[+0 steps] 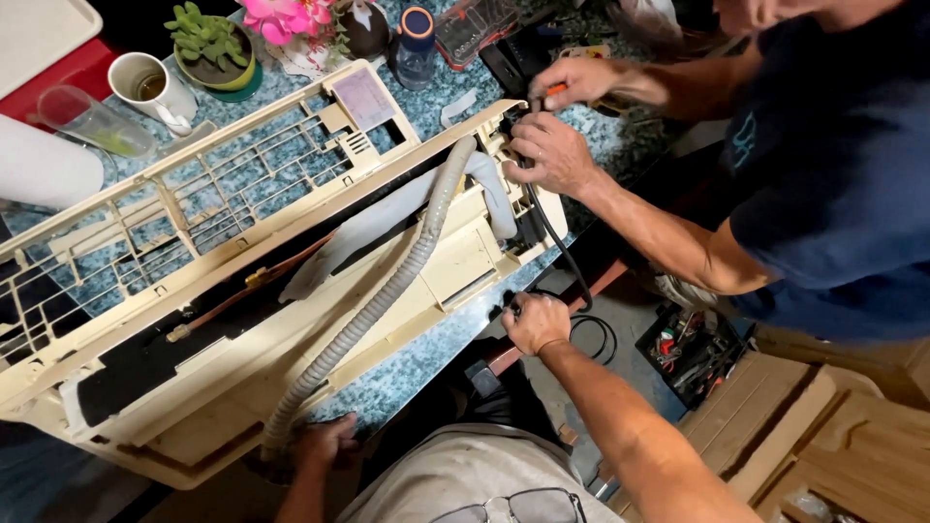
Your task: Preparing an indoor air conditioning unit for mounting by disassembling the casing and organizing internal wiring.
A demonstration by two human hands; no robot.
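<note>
The air-conditioner housing [291,291] lies across the worktop [426,358]: bulky, brittle plastic. Left hand [325,441] is closed on the flexible corrugated drain hose [387,291] at 7 o'clock. Right hand [536,323] is clenched on the limp black cable [562,257]. Support the housing by its solid edges.

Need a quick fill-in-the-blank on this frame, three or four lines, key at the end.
1. The person's left hand rests at the lower end of the ribbed grey ______.
2. The person's right hand grips a black ______ at the counter's edge.
3. A co-worker's hand holds a tool with an ______ handle over the cream air-conditioner unit.
4. The white mug stands beside a small potted ______.

Missing words: hose; cable; orange; plant
</note>
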